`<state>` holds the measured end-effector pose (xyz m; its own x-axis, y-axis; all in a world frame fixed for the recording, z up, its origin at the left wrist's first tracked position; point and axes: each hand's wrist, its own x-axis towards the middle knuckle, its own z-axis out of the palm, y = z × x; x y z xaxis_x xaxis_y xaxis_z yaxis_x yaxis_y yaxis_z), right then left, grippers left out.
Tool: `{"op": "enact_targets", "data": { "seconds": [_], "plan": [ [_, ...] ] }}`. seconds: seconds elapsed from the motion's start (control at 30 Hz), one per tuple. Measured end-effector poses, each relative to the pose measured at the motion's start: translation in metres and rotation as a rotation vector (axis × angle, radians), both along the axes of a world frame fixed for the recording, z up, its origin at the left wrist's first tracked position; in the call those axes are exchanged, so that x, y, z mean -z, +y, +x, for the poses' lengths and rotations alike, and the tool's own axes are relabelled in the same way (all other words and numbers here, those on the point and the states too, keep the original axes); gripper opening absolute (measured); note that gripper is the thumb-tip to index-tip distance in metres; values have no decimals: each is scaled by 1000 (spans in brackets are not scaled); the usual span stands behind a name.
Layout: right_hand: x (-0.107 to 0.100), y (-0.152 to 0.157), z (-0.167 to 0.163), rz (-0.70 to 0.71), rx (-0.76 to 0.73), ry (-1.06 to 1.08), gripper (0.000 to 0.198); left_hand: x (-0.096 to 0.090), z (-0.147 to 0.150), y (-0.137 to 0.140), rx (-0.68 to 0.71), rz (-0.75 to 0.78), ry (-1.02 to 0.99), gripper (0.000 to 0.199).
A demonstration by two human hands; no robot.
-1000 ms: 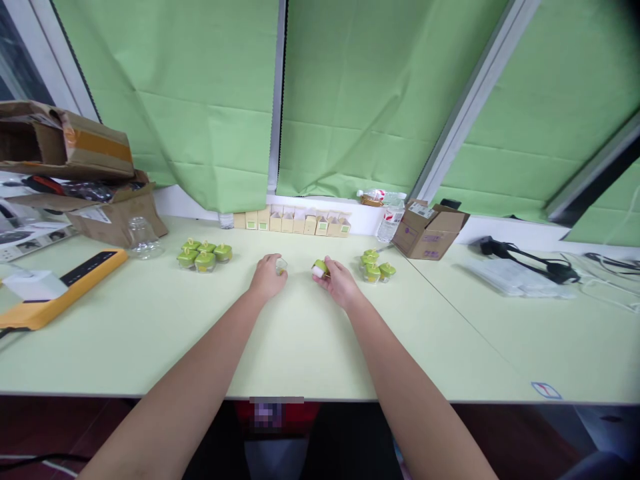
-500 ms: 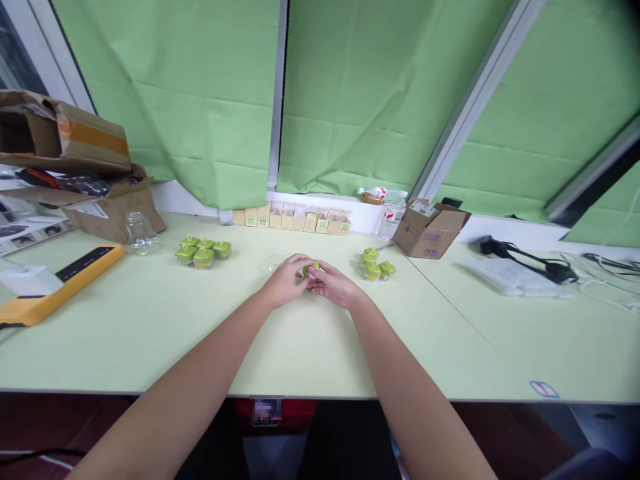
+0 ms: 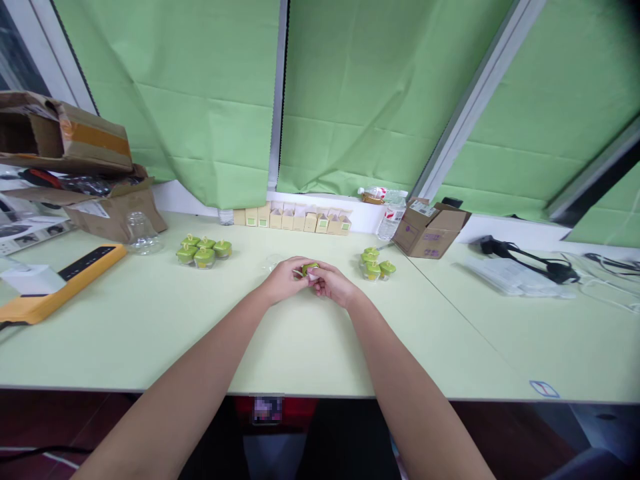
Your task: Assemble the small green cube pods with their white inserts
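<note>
My left hand [image 3: 287, 280] and my right hand [image 3: 334, 281] meet above the middle of the table, fingers curled around a small green lid [image 3: 310, 268]. A pale bit shows beside the lid, mostly hidden by the fingers. Just behind my left hand a small clear cup [image 3: 272, 262] sits on the table. To the left is a cluster of several clear cups with green lids [image 3: 205, 257], each topped by a yellowish nub. A second cluster of green-lidded cups [image 3: 373, 269] stands to the right of my right hand.
Small cardboard boxes [image 3: 299, 220] line the back edge. A plastic bottle [image 3: 389, 223] and an open carton [image 3: 431, 230] stand at back right. Headphones [image 3: 530, 257] lie on plastic packets [image 3: 515, 277]. On the left are a yellow power strip [image 3: 75, 280], a clear jar [image 3: 141, 235] and stacked cartons [image 3: 95, 141].
Both hands stay in nearly the same place, with the fingers shifting around the green lid. The lid is tilted differently and shows a little more. The cup clusters have not moved.
</note>
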<state>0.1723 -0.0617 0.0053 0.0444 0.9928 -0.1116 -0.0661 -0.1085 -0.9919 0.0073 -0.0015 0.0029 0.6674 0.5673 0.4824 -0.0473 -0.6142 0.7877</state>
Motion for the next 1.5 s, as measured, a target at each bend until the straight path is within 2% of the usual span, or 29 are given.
{"op": "enact_targets", "data": {
  "seconds": [0.33,0.5,0.8,0.97,1.07,1.13,1.23,1.3,1.5],
  "plan": [
    [-7,-1,-11,-20,141,-68,19,5,0,3,-23,-55,-2,45],
    [-5,-2,-8,-53,117,-82,16,8,2,0,-44,-85,31,52],
    [-7,-3,-9,-19,90,-129,16,5,0,-1,24,-217,1,46],
    [-6,-2,-9,-12,101,-105,17,9,-1,4,-29,-194,-5,45],
    [-6,-2,-8,20,165,-115,18,11,-2,8,-107,-164,11,43],
    [-5,-2,-6,73,253,-277,21,12,-3,10,-163,-149,15,42],
    [-4,-3,-4,175,375,-698,28,14,-2,13,-226,-123,-1,42],
    [-3,-5,-2,191,402,-924,32,15,-1,14,-255,-97,-9,42],
    [-1,-8,1,97,350,-1224,38,15,-1,13,-303,-51,-4,40]
  ]
}}
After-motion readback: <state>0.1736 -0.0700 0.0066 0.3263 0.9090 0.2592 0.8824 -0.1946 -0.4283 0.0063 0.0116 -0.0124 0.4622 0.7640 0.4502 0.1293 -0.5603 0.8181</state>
